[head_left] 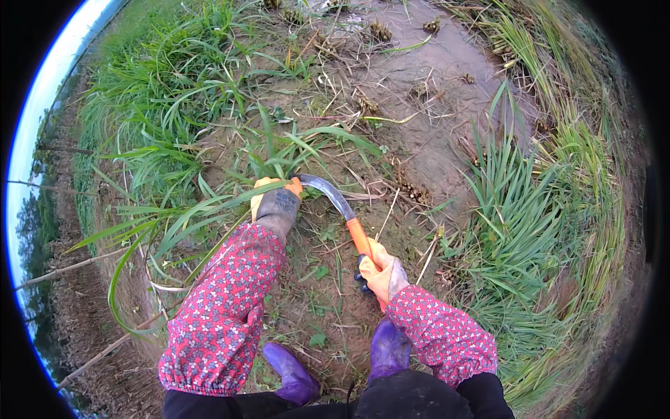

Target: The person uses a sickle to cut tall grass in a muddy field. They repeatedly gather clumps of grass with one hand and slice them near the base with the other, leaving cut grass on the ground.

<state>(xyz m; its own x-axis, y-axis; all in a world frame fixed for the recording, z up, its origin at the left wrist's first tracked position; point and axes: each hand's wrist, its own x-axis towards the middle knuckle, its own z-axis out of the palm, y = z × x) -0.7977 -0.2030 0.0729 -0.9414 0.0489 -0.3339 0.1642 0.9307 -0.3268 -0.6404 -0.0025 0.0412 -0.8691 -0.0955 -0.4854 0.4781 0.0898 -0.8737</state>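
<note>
My left hand (279, 202), in a muddy orange and grey glove, is closed round a clump of green grass (269, 157) whose long blades droop to the left and right. My right hand (384, 272), gloved alike, grips the orange handle of a sickle (333, 192). The curved metal blade arches up and left from the handle, and its tip lies right by my left hand at the base of the clump. Whether the blade touches the stems is hidden by the glove. Red flowered sleeves cover both my forearms.
Standing grass (167, 112) grows at the upper left. On the right lies a heap of cut grass (516, 237). Wet mud (412, 84) with cut stubble (380, 31) runs up the middle. My purple boots (389, 349) stand on weedy soil. Thin poles (98, 357) slant at the left.
</note>
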